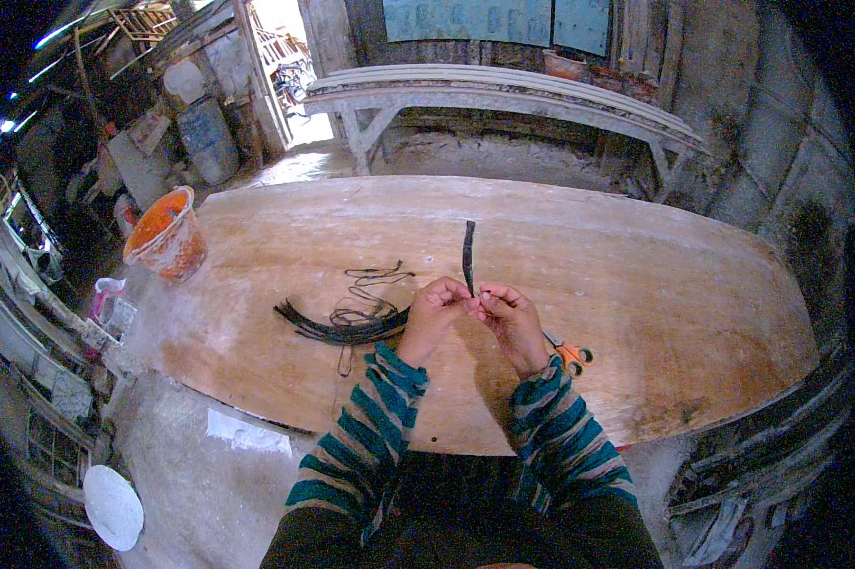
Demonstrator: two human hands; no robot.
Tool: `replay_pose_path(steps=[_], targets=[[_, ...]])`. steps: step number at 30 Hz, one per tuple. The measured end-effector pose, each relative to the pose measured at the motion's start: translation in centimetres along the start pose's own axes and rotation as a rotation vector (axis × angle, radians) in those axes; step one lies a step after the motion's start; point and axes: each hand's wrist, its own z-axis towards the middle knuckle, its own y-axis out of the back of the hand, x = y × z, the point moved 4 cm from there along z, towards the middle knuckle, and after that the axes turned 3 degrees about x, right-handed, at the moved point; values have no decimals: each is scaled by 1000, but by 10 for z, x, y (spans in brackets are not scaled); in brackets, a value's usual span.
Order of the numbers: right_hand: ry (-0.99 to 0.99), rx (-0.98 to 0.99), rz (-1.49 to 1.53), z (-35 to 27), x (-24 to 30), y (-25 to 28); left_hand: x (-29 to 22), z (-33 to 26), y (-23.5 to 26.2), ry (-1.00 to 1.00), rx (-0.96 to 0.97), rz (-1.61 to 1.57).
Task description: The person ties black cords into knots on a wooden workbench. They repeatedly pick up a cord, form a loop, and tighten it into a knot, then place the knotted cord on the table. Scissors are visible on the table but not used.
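Above the middle of the wooden table, my left hand (pixel 437 315) and my right hand (pixel 510 321) meet with fingertips pinched together. Between them they grip the lower end of a narrow black strip (pixel 468 254), which points away from me. Its material is not clear. Beside my left hand lies a bundle of similar black strips (pixel 337 328), partly hidden by that hand. Thin dark cord (pixel 375 276) lies in loose loops just beyond the bundle. A pair of scissors (pixel 572 357) with orange handles rests right of my right wrist, blades partly covered.
The table (pixel 674 313) has a worn wooden top. At its far left stands an orange bucket (pixel 171 237) crusted with pale residue. A long whitish bench (pixel 503 100) runs along the back wall. A blue barrel (pixel 206 142) stands near the bright doorway, and a white round lid (pixel 113 507) lies lower left.
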Motion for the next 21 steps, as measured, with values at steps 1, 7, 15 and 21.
replay_pose_path(steps=[1,7,15,21], targets=[[11,8,-4,0,0,0,0,0,0,21,5,-7],[-20,12,13,1,-2,1,0,0,2,37,32,5],[-53,71,79,1,-2,1,-4,-1,-1,60,36,-15],[23,39,-15,2,-2,2,-8,-3,-5,83,38,-59]])
